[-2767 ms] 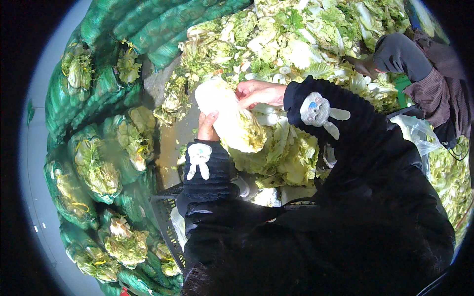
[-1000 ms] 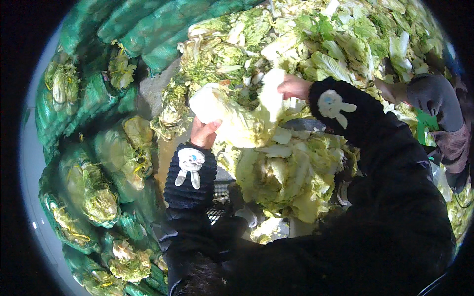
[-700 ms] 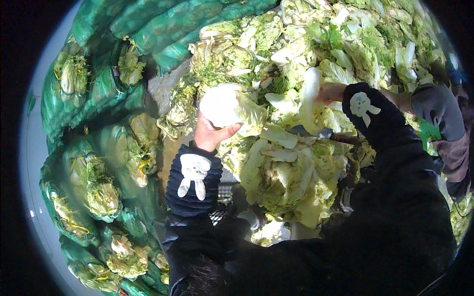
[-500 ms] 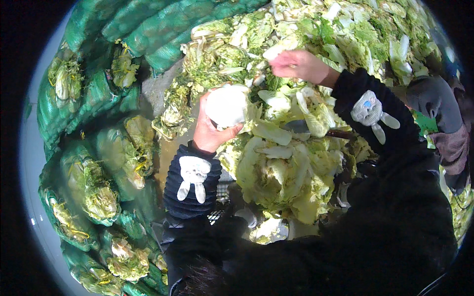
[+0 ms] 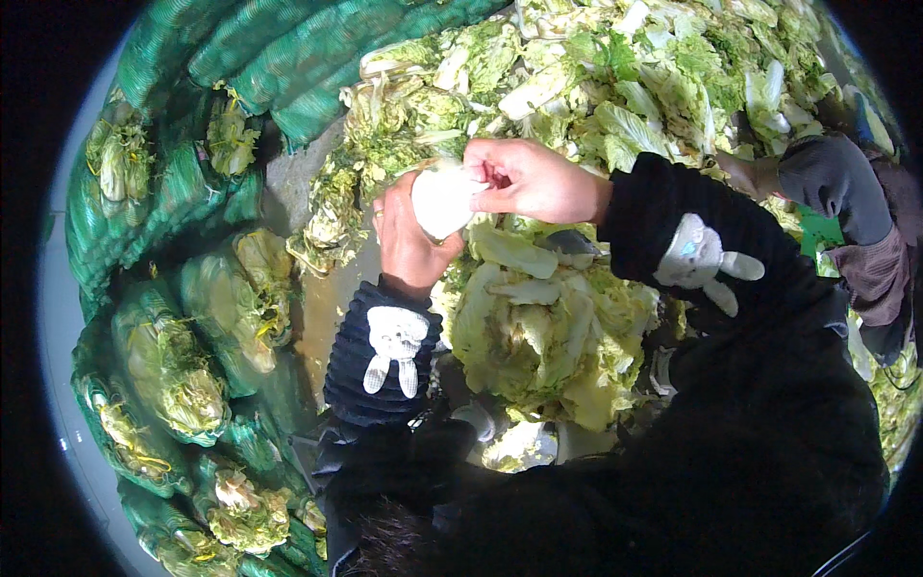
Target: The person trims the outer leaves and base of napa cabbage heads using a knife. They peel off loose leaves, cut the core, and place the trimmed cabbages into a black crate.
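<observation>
My left hand (image 5: 409, 240) is wrapped round a pale napa cabbage head (image 5: 438, 199), its white end turned upward. My right hand (image 5: 490, 173) is at the right side of that head, fingers curled and pinched against it. Both of my wrists show dark ribbed cuffs with white rabbit patches. Just below the hands lies a mound of loose outer cabbage leaves (image 5: 538, 337), with a dark object (image 5: 577, 240), too hidden to name, at its upper edge.
Green mesh sacks of cabbages (image 5: 163, 356) are stacked along the left and top left. A large pile of leaves (image 5: 635, 77) spreads across the back. At the right, another person's grey-sleeved arm (image 5: 832, 188) reaches into the pile beside a green object (image 5: 817, 224).
My right hand peeled a leaf away to the right and let it go, then came back left to the head. The head has turned in my left hand, white end up.
</observation>
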{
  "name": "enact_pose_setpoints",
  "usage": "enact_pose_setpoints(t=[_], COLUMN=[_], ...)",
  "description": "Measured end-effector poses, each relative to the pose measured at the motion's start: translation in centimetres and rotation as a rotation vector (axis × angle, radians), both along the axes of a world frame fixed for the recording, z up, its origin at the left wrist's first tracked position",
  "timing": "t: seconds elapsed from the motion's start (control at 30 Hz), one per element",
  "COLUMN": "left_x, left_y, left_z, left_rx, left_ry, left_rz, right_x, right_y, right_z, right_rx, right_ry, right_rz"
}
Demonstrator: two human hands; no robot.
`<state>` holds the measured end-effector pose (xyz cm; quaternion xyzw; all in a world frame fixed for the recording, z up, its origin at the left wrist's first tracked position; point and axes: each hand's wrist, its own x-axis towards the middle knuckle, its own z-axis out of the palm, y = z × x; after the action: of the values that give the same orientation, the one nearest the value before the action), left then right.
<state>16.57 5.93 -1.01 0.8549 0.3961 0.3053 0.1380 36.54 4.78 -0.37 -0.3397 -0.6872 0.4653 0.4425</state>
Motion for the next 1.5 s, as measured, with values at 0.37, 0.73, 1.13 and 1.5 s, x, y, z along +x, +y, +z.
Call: enact_pose_setpoints(t=[0.37,0.73,1.13,1.5], left_x=[-3.7,-1.5,1.4,-0.7], left_y=[1.6,1.5,-2.7,-5.9], left_z=[-2.7,0.5,7.4,5.9], left_rx=[-1.245,-1.186,-1.072,-1.015], left_ry=[-1.256,-1.364,-1.536,-1.462], left_rz=[-0.155,-0.185,-0.328,-0.305], right_x=[7.5,0.5,0.9,0.4], right_y=[2.1,-5.7,-9.0,-12.9], right_z=[-2.9,2.9,6.9,7.8], right_rx=[-0.083,-0.745,-0.957,-0.886], right_ry=[-1.198,0.151,0.586,0.572], right_rz=[0.083,0.200,0.146,-0.030])
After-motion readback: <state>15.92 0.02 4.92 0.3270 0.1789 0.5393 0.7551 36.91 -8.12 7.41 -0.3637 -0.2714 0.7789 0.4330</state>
